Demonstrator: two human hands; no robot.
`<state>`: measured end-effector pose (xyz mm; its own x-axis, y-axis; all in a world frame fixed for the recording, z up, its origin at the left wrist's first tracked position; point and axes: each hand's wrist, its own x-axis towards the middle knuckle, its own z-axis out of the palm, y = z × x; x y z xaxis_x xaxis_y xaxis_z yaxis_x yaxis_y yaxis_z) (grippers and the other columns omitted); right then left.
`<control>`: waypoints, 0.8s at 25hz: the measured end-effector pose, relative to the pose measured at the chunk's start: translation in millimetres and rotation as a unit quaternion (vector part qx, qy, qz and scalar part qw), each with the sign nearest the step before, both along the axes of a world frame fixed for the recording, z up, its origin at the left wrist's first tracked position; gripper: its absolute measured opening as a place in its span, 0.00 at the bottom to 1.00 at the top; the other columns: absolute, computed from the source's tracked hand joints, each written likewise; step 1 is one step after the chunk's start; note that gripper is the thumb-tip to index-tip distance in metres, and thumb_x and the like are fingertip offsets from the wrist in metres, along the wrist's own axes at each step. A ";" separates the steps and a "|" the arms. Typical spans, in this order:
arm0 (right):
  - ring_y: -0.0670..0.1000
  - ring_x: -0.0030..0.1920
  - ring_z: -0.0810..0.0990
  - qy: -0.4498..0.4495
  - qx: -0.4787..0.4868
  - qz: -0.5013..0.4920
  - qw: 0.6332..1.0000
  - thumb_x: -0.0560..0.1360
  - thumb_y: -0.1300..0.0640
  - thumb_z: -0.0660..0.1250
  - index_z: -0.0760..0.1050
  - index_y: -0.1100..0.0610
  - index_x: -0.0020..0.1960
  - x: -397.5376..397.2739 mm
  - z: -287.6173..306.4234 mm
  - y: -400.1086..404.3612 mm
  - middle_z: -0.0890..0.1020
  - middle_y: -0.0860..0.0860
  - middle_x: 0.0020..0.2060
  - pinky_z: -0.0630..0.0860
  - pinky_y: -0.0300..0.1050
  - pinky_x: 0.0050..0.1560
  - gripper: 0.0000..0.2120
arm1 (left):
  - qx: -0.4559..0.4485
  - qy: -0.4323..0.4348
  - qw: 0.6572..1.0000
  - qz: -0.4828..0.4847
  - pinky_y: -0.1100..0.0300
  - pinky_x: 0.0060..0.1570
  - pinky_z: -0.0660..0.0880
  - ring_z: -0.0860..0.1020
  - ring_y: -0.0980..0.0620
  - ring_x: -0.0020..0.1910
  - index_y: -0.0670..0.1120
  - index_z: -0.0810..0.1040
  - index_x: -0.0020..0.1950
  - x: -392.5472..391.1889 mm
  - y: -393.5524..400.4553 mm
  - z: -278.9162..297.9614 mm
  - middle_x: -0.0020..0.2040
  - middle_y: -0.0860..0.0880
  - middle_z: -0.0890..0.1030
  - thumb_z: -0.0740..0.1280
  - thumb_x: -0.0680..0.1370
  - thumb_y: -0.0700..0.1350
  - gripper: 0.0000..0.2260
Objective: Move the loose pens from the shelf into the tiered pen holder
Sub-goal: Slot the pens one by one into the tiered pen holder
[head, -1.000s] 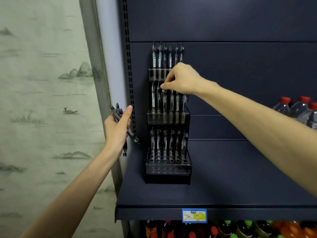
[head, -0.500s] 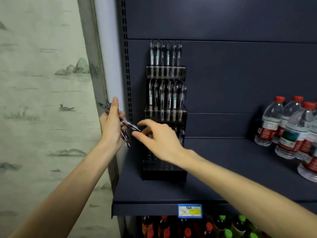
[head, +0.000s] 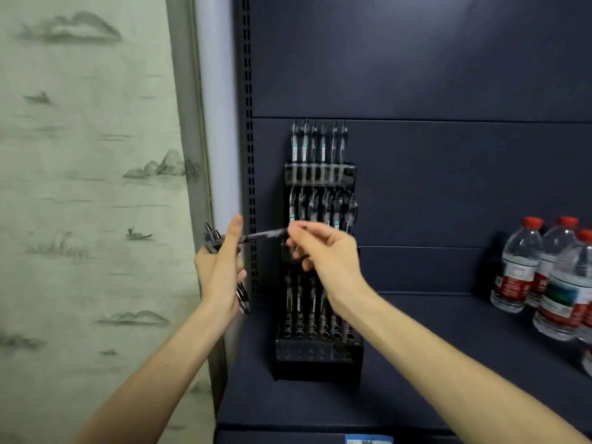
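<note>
A black tiered pen holder (head: pixel 318 363) stands at the left end of the dark shelf (head: pixel 448 363), with several pens upright in each of its three tiers. My left hand (head: pixel 221 270) is just left of the holder and grips a bunch of dark pens (head: pixel 213 241), whose tips show above and below the fist. My right hand (head: pixel 326 254) is in front of the holder's middle tier and pinches one dark pen (head: pixel 266 234). That pen lies almost level, its other end still at my left hand's fingers.
Several water bottles (head: pixel 544 277) with red caps stand on the shelf at the right. A perforated upright (head: pixel 246 123) runs beside the holder. A painted wall panel (head: pixel 89 187) fills the left. A price label (head: pixel 368 439) sits on the shelf's front edge.
My right hand came down from the holder's middle tier to my left hand, took hold of one pen from the bunch and has drawn it rightward. The camera moved closer.
</note>
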<state>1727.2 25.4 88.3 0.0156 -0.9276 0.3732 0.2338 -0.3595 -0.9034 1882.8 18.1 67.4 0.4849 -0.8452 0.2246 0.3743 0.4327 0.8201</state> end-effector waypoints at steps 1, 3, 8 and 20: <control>0.45 0.31 0.76 0.002 -0.022 -0.020 1.000 0.78 0.61 0.72 0.85 0.59 0.51 -9.0 14.9 -4.4 0.85 0.50 0.35 0.69 0.36 0.28 0.04 | -0.005 -0.007 1.000 0.000 0.65 0.19 0.55 0.58 0.59 0.21 0.51 0.67 0.42 2.6 -0.2 0.7 0.26 0.56 0.65 0.75 0.78 0.54 0.18; 0.44 0.31 0.77 0.029 -0.074 -0.076 0.994 0.78 0.59 0.73 0.85 0.58 0.49 -29.0 46.1 -16.2 0.84 0.48 0.34 0.70 0.37 0.28 0.03 | -0.005 -0.029 1.000 -0.002 0.66 0.19 0.55 0.58 0.59 0.21 0.52 0.65 0.41 8.4 -3.1 1.8 0.25 0.57 0.65 0.72 0.80 0.55 0.18; 0.43 0.33 0.78 0.261 -0.192 -0.197 0.925 0.79 0.50 0.72 0.86 0.51 0.46 -52.3 105.1 -45.9 0.84 0.49 0.33 0.77 0.41 0.40 0.07 | -0.006 -0.123 0.992 -0.007 0.66 0.20 0.56 0.59 0.58 0.23 0.51 0.65 0.42 15.8 -20.1 2.2 0.30 0.54 0.64 0.65 0.85 0.53 0.15; 0.52 0.31 0.78 0.515 -0.204 -0.239 0.798 0.81 0.51 0.65 0.85 0.60 0.45 -39.6 113.6 -74.8 0.83 0.57 0.32 0.82 0.51 0.46 0.15 | -0.058 -0.217 0.974 0.028 0.61 0.25 0.75 0.78 0.50 0.24 0.44 0.70 0.41 14.7 -22.3 4.7 0.29 0.44 0.78 0.60 0.87 0.51 0.17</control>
